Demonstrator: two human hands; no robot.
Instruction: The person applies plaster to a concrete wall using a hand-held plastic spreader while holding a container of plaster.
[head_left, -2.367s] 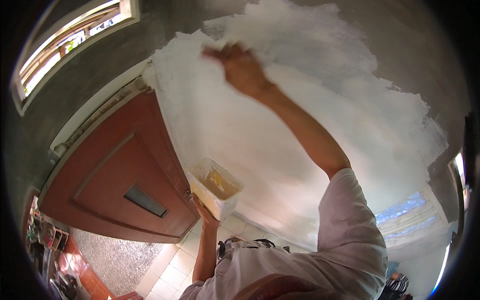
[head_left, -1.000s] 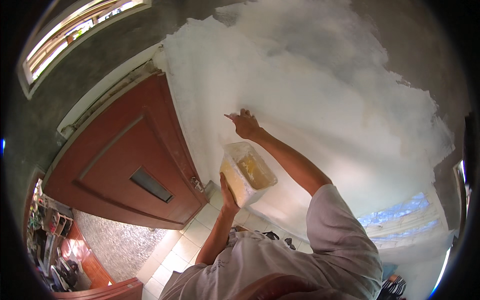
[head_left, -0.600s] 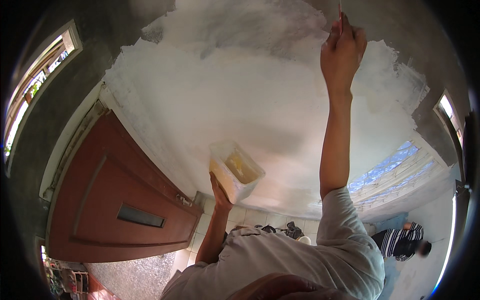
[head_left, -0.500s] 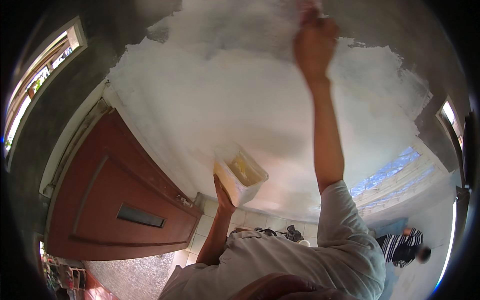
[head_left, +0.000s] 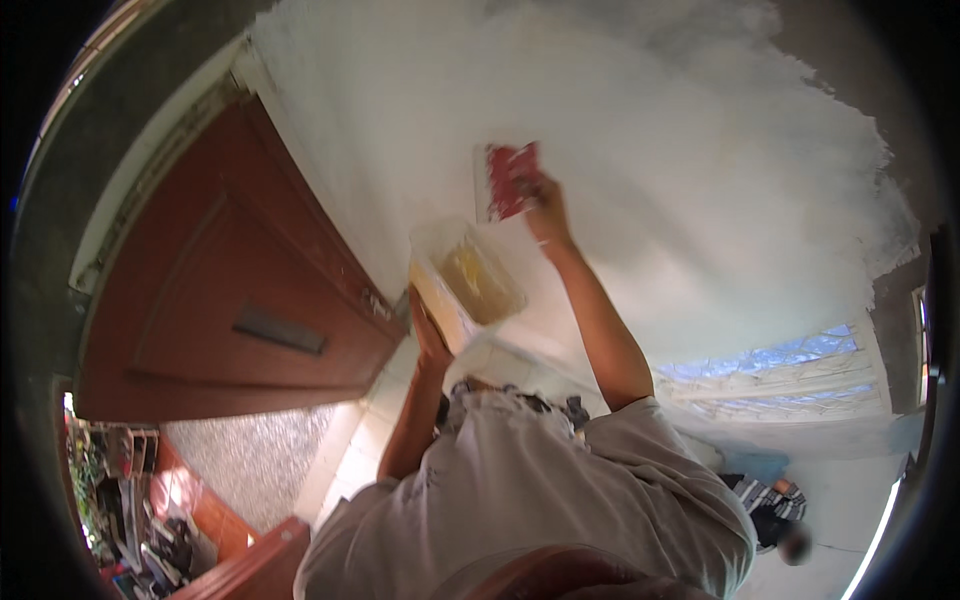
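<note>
Swung right hand [head_left: 546,212] down and left from the top edge of the frame to upper centre, turning scraper [head_left: 513,182] flat to view; shifted tub [head_left: 436,292] slightly up. Gripping scraper in right hand, fingers closed on its lower right side, just above tub's right half in the frame. Can't tell whether scraper touches wall [head_left: 680,160]. Holding tub near centre with left hand [head_left: 431,340], wrapped along its lower left side, opening tilted toward view.

Expect scraper to handle light, thin and a little springy, perhaps slick where smeared; best taken by the right edge, keeping clear of the pale left strip. Expect tub to weigh more, depending on contents, and to give slightly if squeezed; better cradled from below than pinched at the rim. Unlikely to shatter either with a knock.

Note scraper as a red rectangle flecked white; tub as a deep, tapering box, cloudy and yellowish, plastic by its look, streaked yellow inside. Can't judge how full. See wall pale and smooth across centre, ragged against dark grey at upper right; door [head_left: 180,300] reddish-brown and panelled at left; shirt [head_left: 540,490] soft, grey and creased at lower centre.
</note>
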